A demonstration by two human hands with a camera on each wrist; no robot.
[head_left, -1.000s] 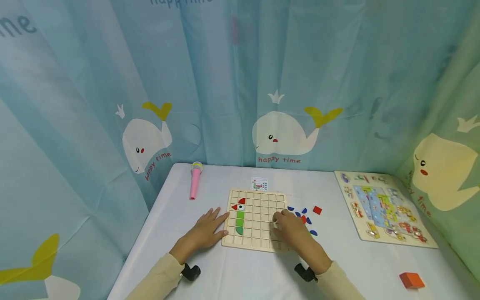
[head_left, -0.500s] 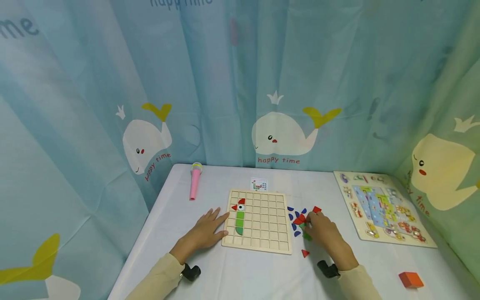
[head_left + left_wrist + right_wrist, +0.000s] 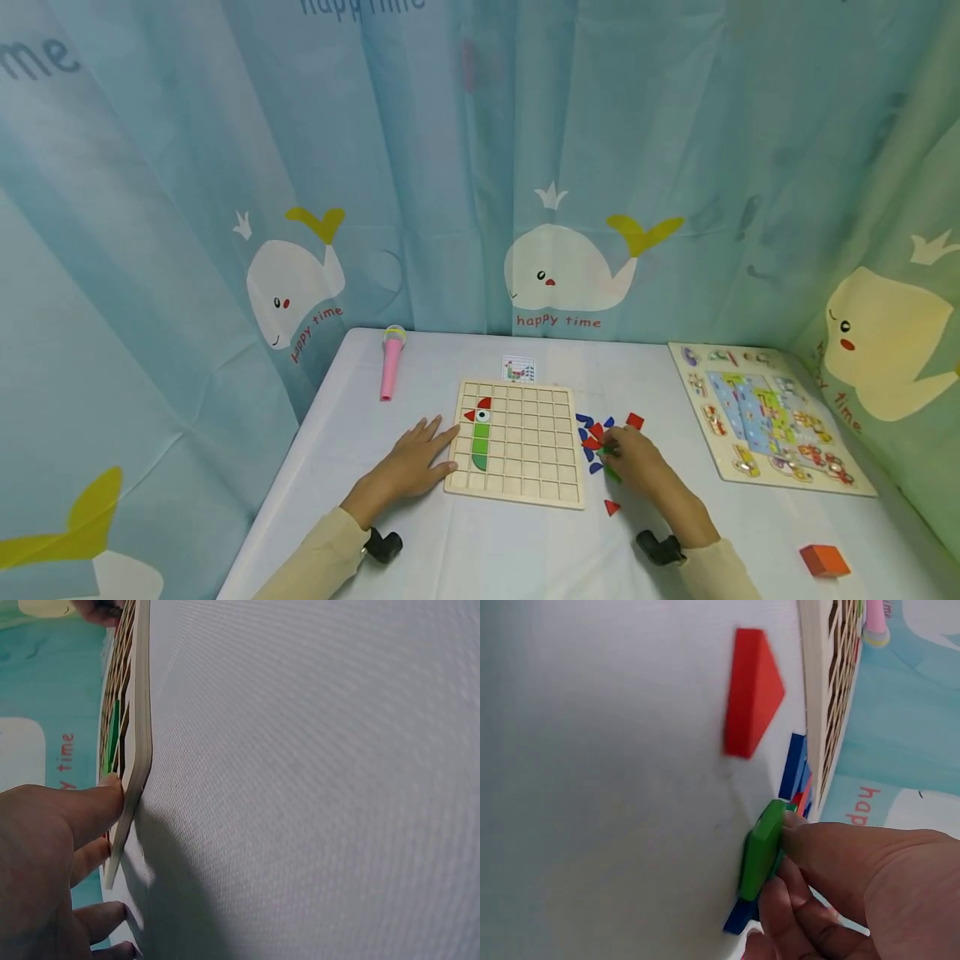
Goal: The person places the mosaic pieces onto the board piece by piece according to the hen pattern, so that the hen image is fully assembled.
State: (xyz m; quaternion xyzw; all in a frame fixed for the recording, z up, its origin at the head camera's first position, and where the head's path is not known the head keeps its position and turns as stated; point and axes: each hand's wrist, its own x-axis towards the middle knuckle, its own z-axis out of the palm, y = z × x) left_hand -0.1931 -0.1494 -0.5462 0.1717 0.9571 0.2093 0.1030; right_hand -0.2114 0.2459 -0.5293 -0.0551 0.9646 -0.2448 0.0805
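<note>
A square wooden grid board [image 3: 528, 446] lies on the white table, with red, white-eyed and green pieces [image 3: 481, 437] set in its left cells. My left hand [image 3: 411, 458] rests at the board's left edge with fingers spread; in the left wrist view its thumb [image 3: 97, 810] touches the rim. Right of the board, my right hand [image 3: 637, 461] is over a pile of loose blue, red and green pieces [image 3: 592, 442]. Its thumb and curled fingers pinch a green block [image 3: 761, 851] low over the table. A red triangular block [image 3: 751, 694] lies apart, nearer the person.
A small picture card [image 3: 518, 368] lies behind the board. The pink toy microphone [image 3: 389, 367] is at the back left. On the right are a picture puzzle board [image 3: 772, 417] and an orange block [image 3: 824, 561]. A whale-print curtain [image 3: 442, 167] hangs behind the table.
From over the board's right side, my right hand has moved right to the loose pieces, then shifted slightly left among them. The left hand stays at the board's edge.
</note>
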